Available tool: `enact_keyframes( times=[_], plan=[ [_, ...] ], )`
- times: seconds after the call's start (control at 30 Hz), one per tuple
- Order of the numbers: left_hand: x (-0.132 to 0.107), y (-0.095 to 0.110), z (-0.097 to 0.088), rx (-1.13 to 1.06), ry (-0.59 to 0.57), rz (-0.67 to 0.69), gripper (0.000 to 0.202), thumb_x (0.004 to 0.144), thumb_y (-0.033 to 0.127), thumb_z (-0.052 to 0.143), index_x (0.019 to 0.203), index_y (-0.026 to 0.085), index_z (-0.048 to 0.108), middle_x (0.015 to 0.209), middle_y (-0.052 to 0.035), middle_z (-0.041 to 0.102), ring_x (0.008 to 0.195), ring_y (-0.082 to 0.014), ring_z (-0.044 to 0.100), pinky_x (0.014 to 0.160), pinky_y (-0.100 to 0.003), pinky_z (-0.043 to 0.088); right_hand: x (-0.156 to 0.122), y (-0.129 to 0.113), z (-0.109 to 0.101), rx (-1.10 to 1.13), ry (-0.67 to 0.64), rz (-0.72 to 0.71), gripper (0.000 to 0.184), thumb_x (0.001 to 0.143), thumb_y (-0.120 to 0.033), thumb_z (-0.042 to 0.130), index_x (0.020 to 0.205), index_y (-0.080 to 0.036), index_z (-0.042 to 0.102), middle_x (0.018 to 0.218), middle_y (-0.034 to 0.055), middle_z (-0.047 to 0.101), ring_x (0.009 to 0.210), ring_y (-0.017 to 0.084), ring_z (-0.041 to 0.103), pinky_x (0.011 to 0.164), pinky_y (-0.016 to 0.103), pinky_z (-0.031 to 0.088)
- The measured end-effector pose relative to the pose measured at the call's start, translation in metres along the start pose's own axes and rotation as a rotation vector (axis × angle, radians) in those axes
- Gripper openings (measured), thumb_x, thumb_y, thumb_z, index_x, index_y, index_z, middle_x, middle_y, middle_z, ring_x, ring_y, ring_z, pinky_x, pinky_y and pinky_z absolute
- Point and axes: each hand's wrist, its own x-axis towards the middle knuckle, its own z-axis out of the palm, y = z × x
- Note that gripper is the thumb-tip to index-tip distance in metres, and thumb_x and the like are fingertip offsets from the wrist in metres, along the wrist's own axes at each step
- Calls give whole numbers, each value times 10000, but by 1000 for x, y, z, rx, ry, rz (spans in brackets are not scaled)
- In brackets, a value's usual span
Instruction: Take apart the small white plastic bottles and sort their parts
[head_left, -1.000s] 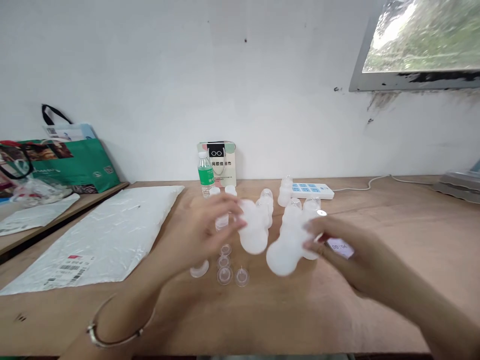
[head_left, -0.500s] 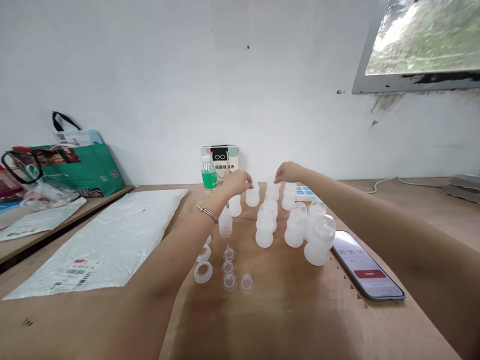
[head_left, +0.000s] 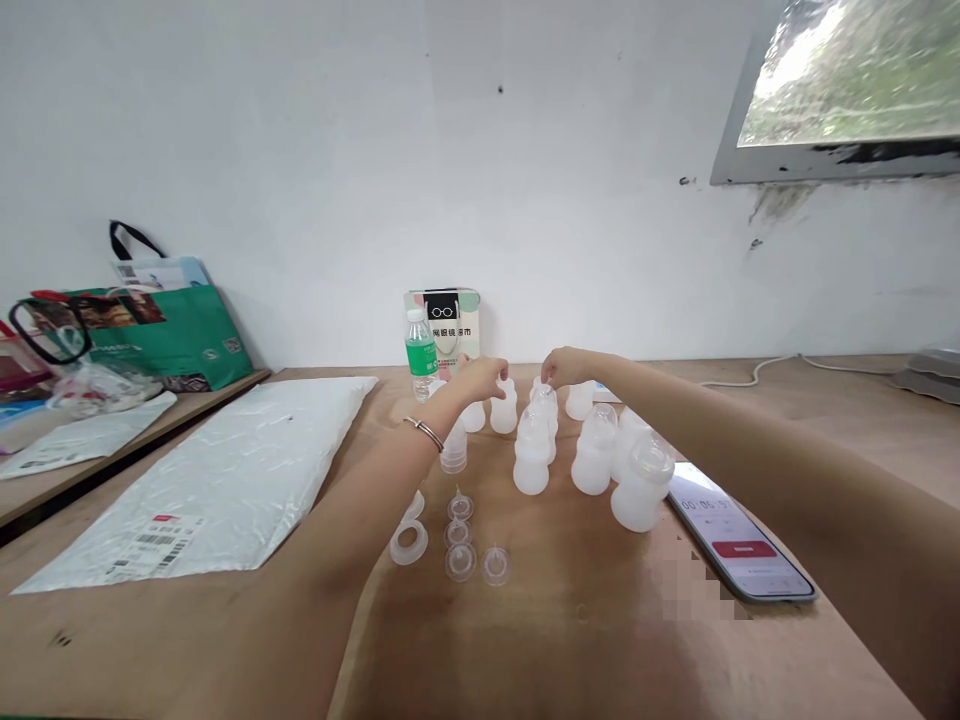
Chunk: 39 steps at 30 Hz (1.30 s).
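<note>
My left hand [head_left: 480, 382] is closed at the top of a frosted baby bottle [head_left: 504, 412] at the back of the table. To its right, my right hand [head_left: 564, 368] has its fingertips pinched on the top of another baby bottle [head_left: 539, 385], partly hidden behind a row of bottles [head_left: 532, 468]. More frosted bottles with clear domed caps [head_left: 651, 455] stand in a group to the right. Nearer me lie several clear nipples [head_left: 460, 562] and white collar rings [head_left: 409, 543]. A stack of clear caps [head_left: 454, 455] stands beside my left wrist.
A phone with a running timer [head_left: 739, 540] lies at the right. On the left are a white mailing bag [head_left: 202, 480] and a green shopping bag [head_left: 195, 335]. A green-labelled water bottle [head_left: 421, 355] and a paper bag [head_left: 463, 330] stand by the wall.
My left hand has come lower, and the bottle at its fingers stands closer to me. My right hand has dropped slightly and moved left. The view has shifted a little.
</note>
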Motion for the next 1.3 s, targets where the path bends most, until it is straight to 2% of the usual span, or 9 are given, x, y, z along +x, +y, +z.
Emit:
enact_keyframes(
  times=[0.13,0.33,0.53,0.73,0.83,1.0,1.13,1.2,1.3],
  plan=[
    [-11,2,-9,-98,81,4,475,671,401,714,1064,210,528,972,-71,684,962,-297,598,917,-480,327,3,12,-19,51,64,-21,272,921,-313,532,1158,-184,569,1201,75,583,993,207,606,836,409,521],
    [-37,1,-32,-266,320,-22,316,843,462,501,1063,235,491,1227,-59,609,1143,-248,532,1009,-474,273,-10,49,-22,61,185,154,550,772,-313,714,1272,-228,503,1284,116,545,1123,310,550,915,445,474],
    [-59,-1,-39,-538,485,3,222,833,386,535,978,219,563,1155,-26,640,1019,-208,586,880,-374,441,-19,60,1,142,191,239,286,890,-295,581,1149,-173,562,1132,78,612,947,208,622,800,397,531],
    [-81,13,-45,-600,611,77,269,906,363,429,1094,194,522,1208,-66,596,1142,-215,522,833,-314,472,-42,53,-46,327,447,204,405,828,-323,626,1155,-201,419,847,50,645,810,214,652,684,335,522],
    [-98,33,-52,-486,604,186,438,876,433,489,1241,204,414,1353,-94,477,1217,-249,464,890,-340,457,-74,28,-62,621,538,17,334,846,-341,582,1100,-240,391,841,9,621,731,147,657,685,292,524],
    [-135,68,-50,-280,487,171,580,797,404,600,1278,182,364,1196,-110,569,1062,-288,557,834,-377,467,-132,-41,-31,1003,476,-263,301,729,-340,680,949,-252,494,733,-34,599,622,127,608,581,267,492],
    [-165,76,-37,-385,388,185,396,809,341,544,1170,207,450,1061,-99,614,943,-284,588,734,-362,462,-161,-75,15,1049,456,-156,265,661,-417,724,757,-220,576,625,-15,594,583,153,576,516,280,465],
    [-177,70,-31,-591,154,241,347,796,393,569,1090,226,491,950,-67,625,818,-245,599,659,-330,451,-170,-81,36,1146,413,-124,272,610,-411,755,735,-228,600,652,-2,625,628,179,601,537,295,478],
    [-183,56,-18,-1061,-406,315,414,744,488,616,1028,230,461,795,-6,598,669,-182,591,570,-280,427,-178,-84,60,1268,328,-128,269,567,-380,777,736,-231,629,671,6,644,658,194,610,571,310,484]
  ],
)
